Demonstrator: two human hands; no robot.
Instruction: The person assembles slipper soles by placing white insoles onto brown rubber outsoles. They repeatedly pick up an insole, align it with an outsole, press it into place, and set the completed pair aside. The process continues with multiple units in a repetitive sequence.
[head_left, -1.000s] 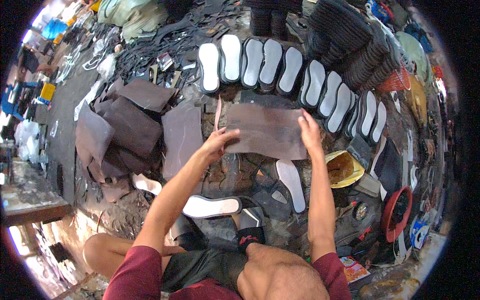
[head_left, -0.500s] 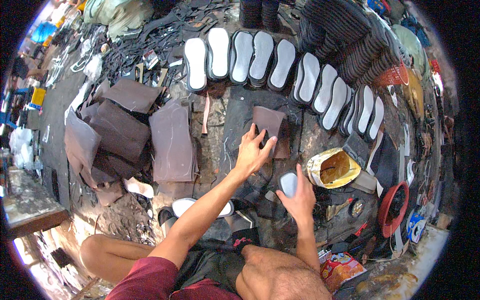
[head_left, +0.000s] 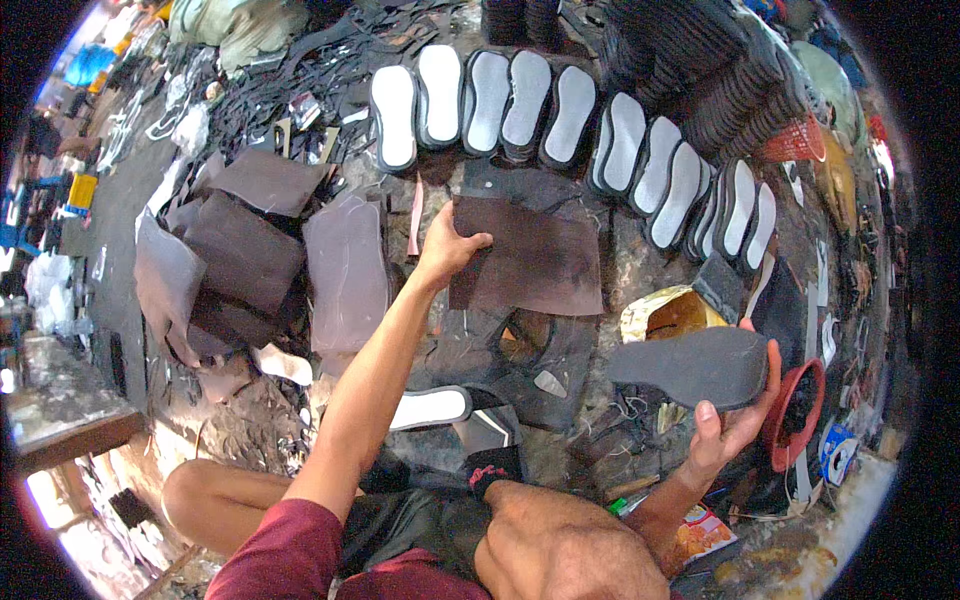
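Observation:
A dark brown rectangular sheet [head_left: 535, 265] lies spread in front of me on a black work surface. My left hand [head_left: 452, 248] grips its left edge, the thumb lying across the top and the other fingers partly hidden at the edge. To the right, my right hand [head_left: 728, 435] holds up a dark grey shoe sole [head_left: 690, 368], closed around its wider end, thumb on the near side. The sole is lifted and apart from the sheet, just in front of a yellowish container [head_left: 660, 315]. Another white-topped sole [head_left: 430, 408] rests by my foot.
White-topped soles [head_left: 487, 100] stand in a curved row behind the sheet. Stacked black soles [head_left: 680, 70] are at the far right. Brown sheets [head_left: 345, 270] and a crumpled pile [head_left: 240, 250] lie left. A red basin [head_left: 797, 415] sits right; dark scraps [head_left: 330, 60] cover the back left.
The brown sheet, folded and smaller before, now lies spread out. My left hand has moved left to its edge. My right hand has moved right and raised the sole, now showing its dark side.

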